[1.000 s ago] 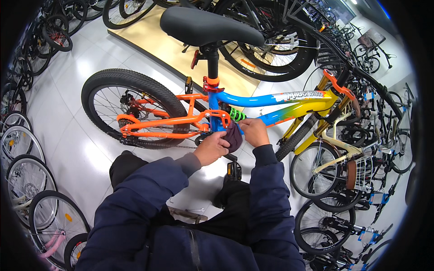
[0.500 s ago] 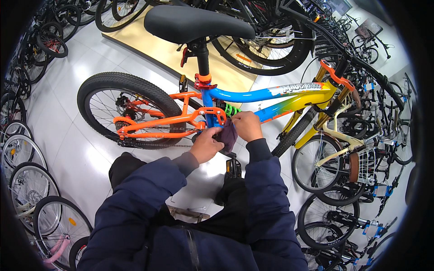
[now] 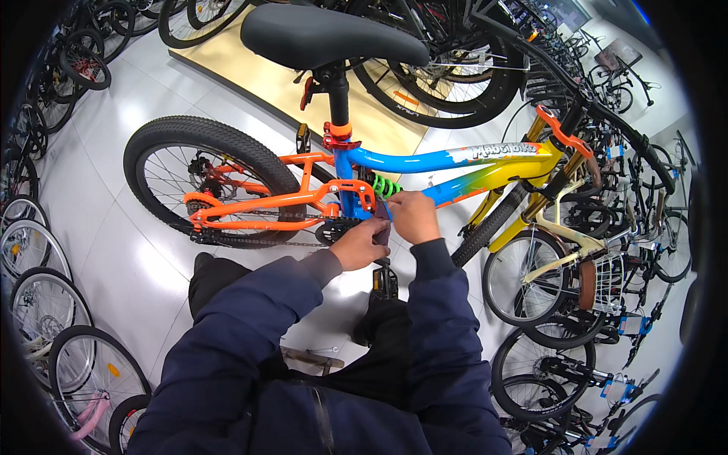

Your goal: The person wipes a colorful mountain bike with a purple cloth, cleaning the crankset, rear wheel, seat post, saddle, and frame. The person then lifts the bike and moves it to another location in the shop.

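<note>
A small bicycle stands in front of me, with a blue and yellow frame (image 3: 447, 159), an orange rear section (image 3: 258, 205) and a black saddle (image 3: 326, 38). My left hand (image 3: 360, 244) and my right hand (image 3: 413, 217) meet just under its green coil spring (image 3: 385, 186). Between them they pinch a dark purple cloth (image 3: 381, 216), close against the blue tube. Much of the cloth is hidden by my fingers. Below my hands are a pedal (image 3: 385, 282) and the chainring (image 3: 334, 230).
Bicycles crowd both sides, among them a cream one with a white basket (image 3: 609, 282) at right and several wheels (image 3: 98, 371) at left. Beyond the saddle lies a low wooden platform (image 3: 227, 68) with another bicycle. A wrench (image 3: 326, 349) lies on the floor near my legs.
My left hand has moved right and slightly down, closer to my right hand. The cloth now looks bunched and narrower, and more of the chainring and green spring shows.
</note>
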Available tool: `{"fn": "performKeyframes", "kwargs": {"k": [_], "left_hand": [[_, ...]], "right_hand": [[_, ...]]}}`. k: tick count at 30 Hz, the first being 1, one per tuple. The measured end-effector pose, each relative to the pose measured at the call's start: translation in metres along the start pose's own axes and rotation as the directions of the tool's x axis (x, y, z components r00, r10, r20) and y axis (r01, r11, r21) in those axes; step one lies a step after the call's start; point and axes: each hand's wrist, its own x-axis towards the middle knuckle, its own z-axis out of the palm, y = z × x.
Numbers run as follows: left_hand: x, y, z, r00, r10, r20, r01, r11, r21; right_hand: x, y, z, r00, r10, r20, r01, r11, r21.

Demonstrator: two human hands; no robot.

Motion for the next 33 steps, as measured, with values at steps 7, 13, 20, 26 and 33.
{"fn": "performKeyframes", "kwargs": {"k": [7, 13, 20, 26, 33], "left_hand": [[-0.011, 0.035, -0.017, 0.983, -0.049, 0.178, 0.072, 0.99, -0.122], [-0.026, 0.06, -0.007, 0.968, 0.086, 0.237, -0.023, 0.967, -0.253], [-0.026, 0.061, -0.025, 0.999, -0.02, 0.045, 0.036, 0.921, -0.387], [-0.029, 0.059, -0.036, 0.989, -0.134, 0.057, 0.145, 0.869, -0.473], [-0.032, 0.045, -0.025, 0.994, -0.113, -0.008, 0.1, 0.905, -0.414]], "right_hand": [[0.002, 0.005, -0.008, 1.0, 0.002, -0.013, -0.001, 0.997, 0.082], [-0.015, 0.001, -0.047, 0.99, 0.024, 0.136, -0.013, 0.996, -0.085], [-0.023, 0.0, -0.047, 0.998, 0.019, 0.064, -0.022, 0.999, 0.04], [-0.02, 0.002, -0.044, 0.981, 0.167, 0.104, -0.181, 0.973, 0.144], [-0.018, 0.011, -0.037, 0.96, 0.238, 0.148, -0.266, 0.939, 0.216]]}}
